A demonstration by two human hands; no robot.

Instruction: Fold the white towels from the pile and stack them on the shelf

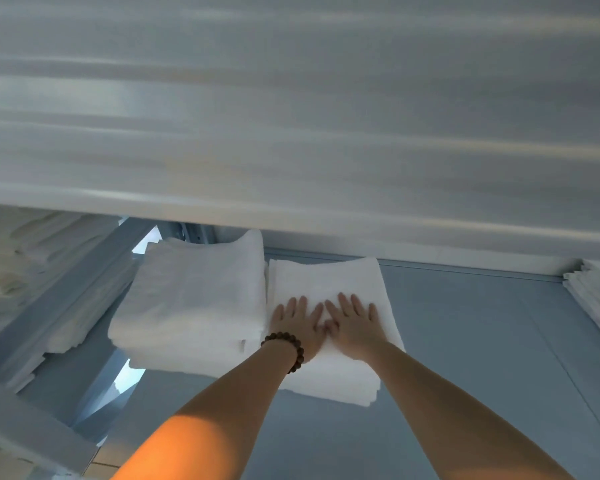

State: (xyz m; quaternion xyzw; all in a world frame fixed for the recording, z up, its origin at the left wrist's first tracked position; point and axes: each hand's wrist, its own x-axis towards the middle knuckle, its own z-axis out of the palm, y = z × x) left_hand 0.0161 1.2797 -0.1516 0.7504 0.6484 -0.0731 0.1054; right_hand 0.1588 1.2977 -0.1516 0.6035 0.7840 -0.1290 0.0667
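Pressing down flat on the folded white towel (326,275) with both hands, side by side, thumbs meeting near the middle of the cloth. Laying the left hand (297,322) palm down, fingers straight and a little spread, curled round nothing, only resting on the top layer. Laying the right hand (352,323) the same way just beside it, flat and uncurled, fingers pointing toward the back edge of the shelf (465,341). Wearing a string of dark brown beads (288,348) at the left wrist. Reaching in with both bare forearms from the front edge.

Found lying on top of a low stack of the same white cloth, in the left half of the blue-grey shelf, with lower layers sticking out toward the front edge under the wrists. Touching, along its left side, a taller stack of folded towels (194,299) near the shelf's left edge, beside the pale metal frame post (59,306). Beyond that post, more white linen (21,254), blurred, layers hard to count. At the right edge of the shelf, another white pile (596,299), well apart from the hands and only partly in view. Overhead, across the whole upper part of the view, the underside of the next board (291,133), smeared by blur.
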